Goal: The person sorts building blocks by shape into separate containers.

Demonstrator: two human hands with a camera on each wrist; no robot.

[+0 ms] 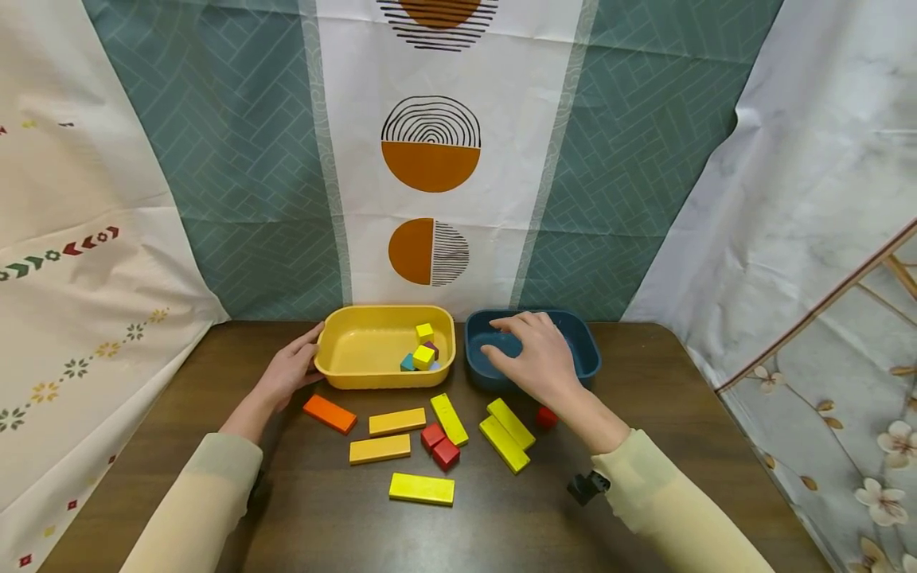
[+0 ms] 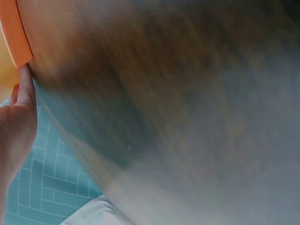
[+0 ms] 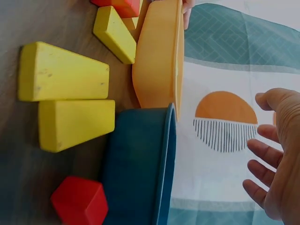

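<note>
At the left end of the yellow tub (image 1: 358, 380), my left hand (image 1: 288, 372) rests with its fingers along the rim. Several small cubes, among them a yellow cube (image 1: 424, 356), lie in that tub's right side. Over the dark blue tub (image 1: 589, 350) my right hand (image 1: 537, 354) hovers, thumb and fingers spread apart and holding nothing. In the right wrist view the right hand (image 3: 276, 154) shows spaced fingers, clear of the blue tub's wall (image 3: 136, 159). An orange block (image 1: 329, 415) lies just below the left hand.
On the brown table (image 1: 322, 525) in front of the tubs lie light orange blocks (image 1: 380, 449), yellow blocks (image 1: 421, 489) and red cubes (image 1: 446, 454). Another red cube (image 1: 547, 418) sits beneath the right wrist. A patterned cloth (image 1: 251, 159) hangs behind the tubs.
</note>
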